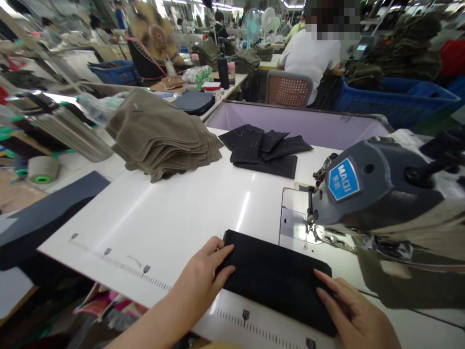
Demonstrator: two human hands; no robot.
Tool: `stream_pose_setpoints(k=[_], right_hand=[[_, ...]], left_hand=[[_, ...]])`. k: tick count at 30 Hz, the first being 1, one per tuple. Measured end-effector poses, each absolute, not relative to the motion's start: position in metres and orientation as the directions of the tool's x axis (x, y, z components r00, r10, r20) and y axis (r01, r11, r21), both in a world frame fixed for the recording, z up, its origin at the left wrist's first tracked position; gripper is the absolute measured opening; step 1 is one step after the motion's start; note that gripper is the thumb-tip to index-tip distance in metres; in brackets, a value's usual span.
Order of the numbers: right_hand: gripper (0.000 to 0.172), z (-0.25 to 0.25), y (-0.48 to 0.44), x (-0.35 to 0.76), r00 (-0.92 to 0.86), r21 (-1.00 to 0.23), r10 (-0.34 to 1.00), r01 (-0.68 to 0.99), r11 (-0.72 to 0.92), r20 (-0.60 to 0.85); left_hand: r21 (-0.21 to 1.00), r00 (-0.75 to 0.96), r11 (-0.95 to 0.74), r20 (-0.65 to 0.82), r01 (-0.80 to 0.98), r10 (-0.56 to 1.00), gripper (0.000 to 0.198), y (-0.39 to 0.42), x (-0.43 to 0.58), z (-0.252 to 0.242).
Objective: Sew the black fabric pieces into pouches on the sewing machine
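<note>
A folded black fabric piece lies on the white sewing table near its front edge. My left hand rests on the piece's left end, fingers stretched flat over it. My right hand presses on its right end, fingers extended. The grey sewing machine head stands just beyond the piece to the right, its needle area close to the fabric's far edge.
A stack of olive fabric pieces and a few black pieces lie farther back on the table. A thread cone sits at left. A person in white sits beyond on a chair, beside blue bins.
</note>
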State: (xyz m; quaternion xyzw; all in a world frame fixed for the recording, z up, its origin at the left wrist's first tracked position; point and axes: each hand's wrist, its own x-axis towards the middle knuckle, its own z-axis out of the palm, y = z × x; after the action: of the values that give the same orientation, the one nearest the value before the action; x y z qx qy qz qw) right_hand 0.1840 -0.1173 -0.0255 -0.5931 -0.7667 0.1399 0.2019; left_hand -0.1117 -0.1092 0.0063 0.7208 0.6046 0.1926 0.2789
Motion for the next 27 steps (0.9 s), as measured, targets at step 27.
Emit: stream_pose_setpoints(k=[27], right_hand=[[0.035, 0.006, -0.117, 0.149, -0.248, -0.106, 0.948, 0.956, 0.272, 0.201]], left_hand=[[0.177, 0.661, -0.669, 0.111, 0.722, 0.742, 0.035, -0.085, -0.106, 0.012]])
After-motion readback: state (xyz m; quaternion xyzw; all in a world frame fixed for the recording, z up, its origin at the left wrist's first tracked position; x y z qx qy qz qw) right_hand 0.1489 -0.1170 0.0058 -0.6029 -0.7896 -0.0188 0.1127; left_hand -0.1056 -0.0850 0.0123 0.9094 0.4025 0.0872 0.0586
